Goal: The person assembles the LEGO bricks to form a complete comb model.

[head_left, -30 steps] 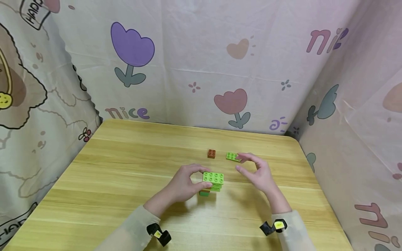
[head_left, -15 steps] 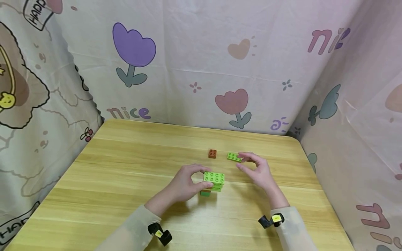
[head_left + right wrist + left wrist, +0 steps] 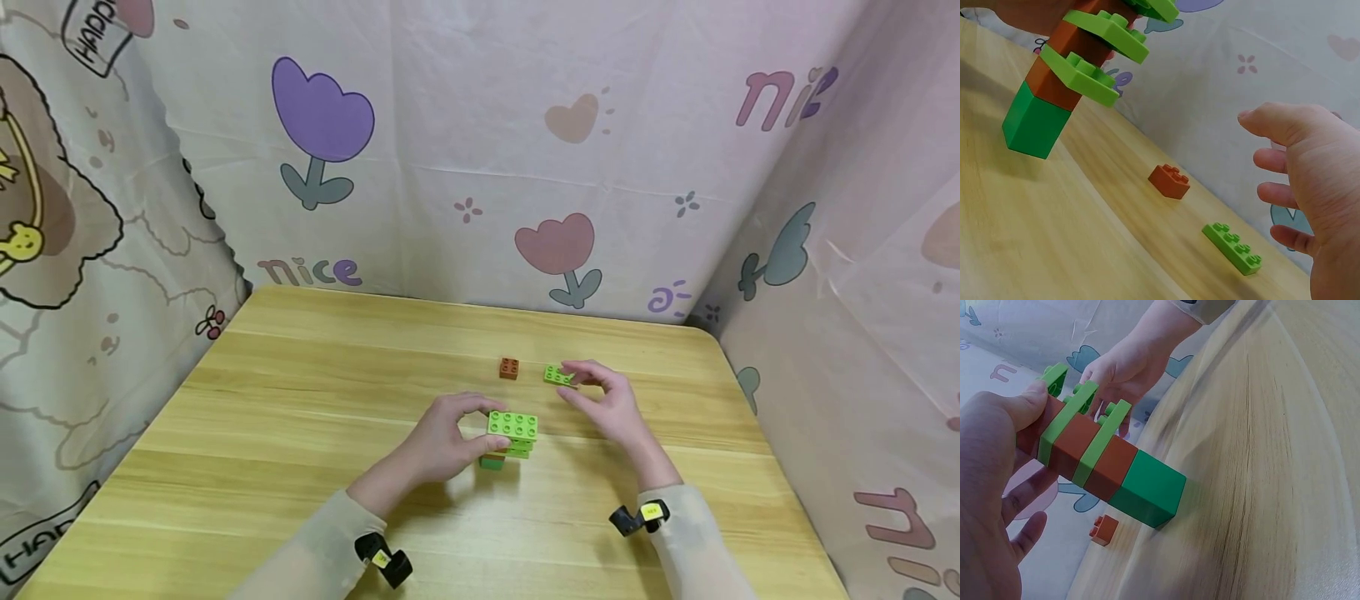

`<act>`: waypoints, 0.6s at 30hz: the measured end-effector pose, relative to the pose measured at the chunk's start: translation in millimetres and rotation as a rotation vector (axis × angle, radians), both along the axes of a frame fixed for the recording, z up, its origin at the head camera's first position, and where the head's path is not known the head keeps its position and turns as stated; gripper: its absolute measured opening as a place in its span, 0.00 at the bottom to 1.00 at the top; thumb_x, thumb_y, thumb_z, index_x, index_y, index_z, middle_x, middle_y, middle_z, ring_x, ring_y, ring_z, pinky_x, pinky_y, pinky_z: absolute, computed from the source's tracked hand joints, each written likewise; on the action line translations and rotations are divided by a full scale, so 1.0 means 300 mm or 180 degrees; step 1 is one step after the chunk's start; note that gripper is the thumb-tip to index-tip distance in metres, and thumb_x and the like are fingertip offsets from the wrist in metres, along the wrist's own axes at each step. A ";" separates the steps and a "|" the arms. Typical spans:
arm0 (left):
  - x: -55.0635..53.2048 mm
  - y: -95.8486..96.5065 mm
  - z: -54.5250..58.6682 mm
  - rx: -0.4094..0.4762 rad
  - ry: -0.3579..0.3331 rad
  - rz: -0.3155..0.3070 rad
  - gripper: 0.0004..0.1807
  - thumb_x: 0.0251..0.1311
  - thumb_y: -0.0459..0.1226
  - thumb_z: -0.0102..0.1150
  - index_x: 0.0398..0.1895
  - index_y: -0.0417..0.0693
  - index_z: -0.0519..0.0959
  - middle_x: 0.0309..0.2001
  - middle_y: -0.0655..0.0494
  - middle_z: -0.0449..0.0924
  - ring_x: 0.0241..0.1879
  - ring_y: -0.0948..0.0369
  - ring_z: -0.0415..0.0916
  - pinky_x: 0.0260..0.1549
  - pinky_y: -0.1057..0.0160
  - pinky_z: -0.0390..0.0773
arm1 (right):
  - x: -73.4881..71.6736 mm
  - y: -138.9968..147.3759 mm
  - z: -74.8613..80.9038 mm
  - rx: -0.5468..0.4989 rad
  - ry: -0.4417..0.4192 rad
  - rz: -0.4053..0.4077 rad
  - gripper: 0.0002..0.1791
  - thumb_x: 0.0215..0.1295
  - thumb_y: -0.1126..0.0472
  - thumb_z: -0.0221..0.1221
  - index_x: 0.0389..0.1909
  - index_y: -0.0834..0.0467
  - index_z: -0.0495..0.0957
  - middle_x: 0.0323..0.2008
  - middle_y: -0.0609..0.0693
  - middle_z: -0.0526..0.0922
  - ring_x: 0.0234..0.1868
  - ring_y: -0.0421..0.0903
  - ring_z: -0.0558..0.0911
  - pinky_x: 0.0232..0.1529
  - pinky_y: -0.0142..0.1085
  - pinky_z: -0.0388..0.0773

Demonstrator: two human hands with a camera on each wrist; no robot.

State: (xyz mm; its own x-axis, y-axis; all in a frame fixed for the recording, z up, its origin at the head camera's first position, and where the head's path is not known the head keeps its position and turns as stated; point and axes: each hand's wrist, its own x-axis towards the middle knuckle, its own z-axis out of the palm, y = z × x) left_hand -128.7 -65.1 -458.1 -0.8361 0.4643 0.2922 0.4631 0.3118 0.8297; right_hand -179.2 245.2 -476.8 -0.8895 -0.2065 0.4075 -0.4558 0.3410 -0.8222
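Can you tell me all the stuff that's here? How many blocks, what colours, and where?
Block tower: one, mixed colours, in the left hand
Base block: one, dark green, tower's bottom
Tower bricks: three, brown, alternating with plates
Tower plates: three, light green, one on top
Loose brick: one, brown, on the table
Loose plate: one, light green, right of the loose brick
Table: one, yellowish wood, under everything
Cloth: count unclear, pale with printed pictures, behind and beside the table
Wrist devices: two, black, one per wrist
Sleeves: two, beige, on the arms
Hands: two, bare; left gripping the tower, right near the loose plate
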 end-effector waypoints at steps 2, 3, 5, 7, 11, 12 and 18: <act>0.000 0.000 0.001 0.0006 -0.0010 -0.0007 0.23 0.59 0.45 0.80 0.58 0.53 0.87 0.53 0.69 0.86 0.54 0.66 0.81 0.65 0.49 0.74 | -0.007 -0.002 -0.004 0.0021 -0.0028 0.0006 0.22 0.63 0.72 0.73 0.58 0.67 0.83 0.51 0.64 0.87 0.48 0.65 0.83 0.61 0.51 0.77; 0.000 0.000 0.001 0.0010 -0.0015 -0.0010 0.23 0.59 0.45 0.80 0.58 0.52 0.87 0.53 0.69 0.86 0.54 0.66 0.81 0.65 0.49 0.74 | -0.010 -0.004 -0.005 0.0026 -0.0044 0.0013 0.22 0.63 0.72 0.73 0.58 0.68 0.82 0.51 0.64 0.87 0.48 0.65 0.83 0.61 0.50 0.77; -0.001 0.000 0.001 0.0015 -0.0021 -0.0021 0.24 0.59 0.44 0.80 0.58 0.50 0.87 0.53 0.68 0.86 0.54 0.66 0.81 0.65 0.49 0.74 | -0.016 -0.007 -0.008 0.0034 -0.0086 0.0023 0.22 0.63 0.71 0.73 0.58 0.68 0.82 0.51 0.63 0.87 0.48 0.64 0.84 0.61 0.50 0.77; -0.001 0.000 0.000 0.0020 -0.0021 -0.0029 0.24 0.59 0.44 0.80 0.58 0.49 0.87 0.53 0.68 0.86 0.54 0.66 0.81 0.65 0.49 0.74 | -0.023 -0.011 -0.013 0.0052 -0.0108 0.0040 0.23 0.63 0.70 0.73 0.59 0.68 0.82 0.51 0.63 0.87 0.48 0.62 0.84 0.60 0.51 0.78; -0.002 0.000 -0.004 0.0024 -0.0010 -0.0026 0.24 0.59 0.44 0.80 0.58 0.50 0.87 0.53 0.69 0.86 0.54 0.66 0.81 0.64 0.49 0.75 | -0.038 -0.025 -0.024 0.0070 -0.0152 0.0085 0.23 0.64 0.70 0.73 0.59 0.67 0.82 0.51 0.64 0.86 0.47 0.58 0.85 0.59 0.55 0.79; -0.002 0.000 -0.005 0.0033 -0.0007 -0.0026 0.23 0.59 0.44 0.80 0.57 0.51 0.87 0.53 0.69 0.86 0.54 0.66 0.81 0.64 0.49 0.75 | -0.043 -0.028 -0.027 0.0070 -0.0154 0.0097 0.23 0.64 0.69 0.73 0.59 0.66 0.82 0.51 0.64 0.86 0.47 0.58 0.85 0.59 0.56 0.79; -0.002 0.000 -0.006 0.0046 -0.0012 -0.0023 0.22 0.60 0.45 0.80 0.57 0.55 0.87 0.54 0.67 0.86 0.54 0.66 0.81 0.64 0.49 0.74 | -0.069 -0.058 -0.034 0.0093 -0.0224 0.0095 0.21 0.65 0.71 0.72 0.59 0.65 0.83 0.51 0.66 0.86 0.46 0.61 0.84 0.54 0.60 0.80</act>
State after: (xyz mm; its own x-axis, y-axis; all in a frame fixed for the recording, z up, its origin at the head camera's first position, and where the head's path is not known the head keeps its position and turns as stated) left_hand -129.2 -65.3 -460.0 -0.8338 0.4662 0.2958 0.4623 0.2964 0.8357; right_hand -200.0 227.8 -487.1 -0.9091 -0.2443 0.3375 -0.4075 0.3525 -0.8425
